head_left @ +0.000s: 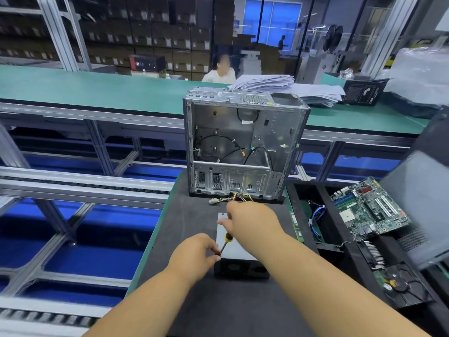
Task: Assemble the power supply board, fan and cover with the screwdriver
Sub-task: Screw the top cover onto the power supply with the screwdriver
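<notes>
Both hands on one screwdriver [224, 244] at the supply box's [239, 254] left edge.
Right hand [247, 221] grips the handle, left hand [194, 255] pinches the shaft; one open case [243, 147] behind, bare mat [184, 215] left.

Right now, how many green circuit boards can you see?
3: a big board tilted in the right-hand bin, a thin one on edge beside it, another nearer. More may be hidden.

1. Two hands: left hand [194, 254], right hand [247, 220].
2. One screwdriver [226, 243].
3. One power supply box [239, 256], near on the desk [194, 312].
4. One open computer case [243, 144], far.
5. One motherboard [369, 207], right.
6. One paper stack [286, 87], far.
</notes>
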A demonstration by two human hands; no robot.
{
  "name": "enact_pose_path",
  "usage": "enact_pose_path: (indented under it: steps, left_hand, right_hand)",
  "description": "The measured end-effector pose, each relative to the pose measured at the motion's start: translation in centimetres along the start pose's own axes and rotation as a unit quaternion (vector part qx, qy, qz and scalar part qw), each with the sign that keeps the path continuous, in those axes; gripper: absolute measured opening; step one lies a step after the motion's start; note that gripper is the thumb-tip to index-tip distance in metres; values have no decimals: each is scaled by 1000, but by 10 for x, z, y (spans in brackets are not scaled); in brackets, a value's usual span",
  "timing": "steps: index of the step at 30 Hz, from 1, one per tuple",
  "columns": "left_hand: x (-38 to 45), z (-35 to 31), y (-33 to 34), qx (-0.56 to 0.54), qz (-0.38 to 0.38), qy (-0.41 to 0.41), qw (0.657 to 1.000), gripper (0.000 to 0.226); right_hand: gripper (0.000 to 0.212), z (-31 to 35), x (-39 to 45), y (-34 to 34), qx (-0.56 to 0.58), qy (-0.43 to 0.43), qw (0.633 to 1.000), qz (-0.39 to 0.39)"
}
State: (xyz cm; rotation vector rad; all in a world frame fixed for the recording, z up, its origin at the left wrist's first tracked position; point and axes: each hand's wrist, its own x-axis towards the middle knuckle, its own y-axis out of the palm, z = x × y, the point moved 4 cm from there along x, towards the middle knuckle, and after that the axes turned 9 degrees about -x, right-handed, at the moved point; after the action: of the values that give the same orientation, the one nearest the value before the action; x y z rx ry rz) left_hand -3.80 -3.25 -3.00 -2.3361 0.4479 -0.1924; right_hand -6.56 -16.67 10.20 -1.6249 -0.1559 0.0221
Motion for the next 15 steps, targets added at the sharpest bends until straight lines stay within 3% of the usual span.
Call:
enact_pose_path:
  steps: [2, 4, 9, 12, 15]
  left_hand:
    - [0, 1, 1, -6, 0, 4, 1000, 8]
    - [0, 1, 1, -1, -1, 5, 1000, 8]
    - [-1, 1, 1, -10, -3, -9, 1000, 10]
    - [-1, 2, 2, -17, -1, -9, 1000, 11]
    - [-1, 3, 3, -20, -8, -4, 1000, 13]
  right_hand:
    - [41, 8, -5, 1, -54, -8, 998, -31]
    - [32, 13, -5, 0, -40, -12, 999, -34]
    - [17, 14, -1, -4, 6, -43, 998, 50]
    - [34, 10, 0, -1, -6, -12, 999, 51]
    - [37, 14, -5, 0, -58, 17, 998, -3]
